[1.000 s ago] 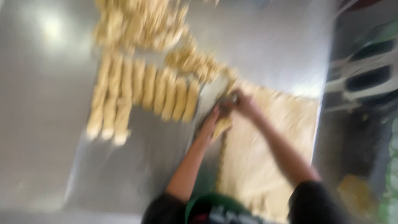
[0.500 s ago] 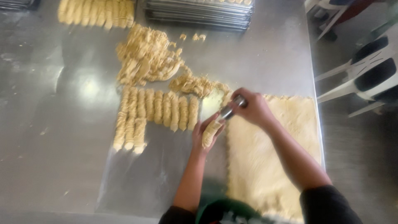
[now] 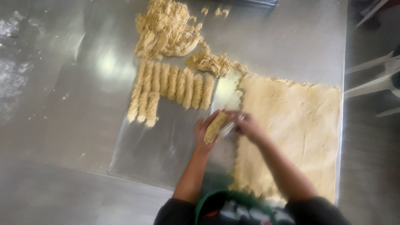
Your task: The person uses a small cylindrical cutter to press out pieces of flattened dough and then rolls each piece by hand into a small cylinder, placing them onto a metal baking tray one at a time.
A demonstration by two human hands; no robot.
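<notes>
While left hand (image 3: 207, 132) grips a dough-round stack (image 3: 216, 127) beside the dough sheet (image 3: 291, 133) | right hand (image 3: 246, 125) clasps metal cutter (image 3: 228, 128) | risk: stack likely crumbles if squeezed.

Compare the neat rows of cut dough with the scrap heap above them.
The rows lie as tidy side-by-side stacks of cut rounds; the scrap heap is a loose tangle of strips and bits. The rows lie on a clear plastic sheet, nearer the left hand; the heap lies farther up the steel table. Both are the same pale tan dough.
</notes>
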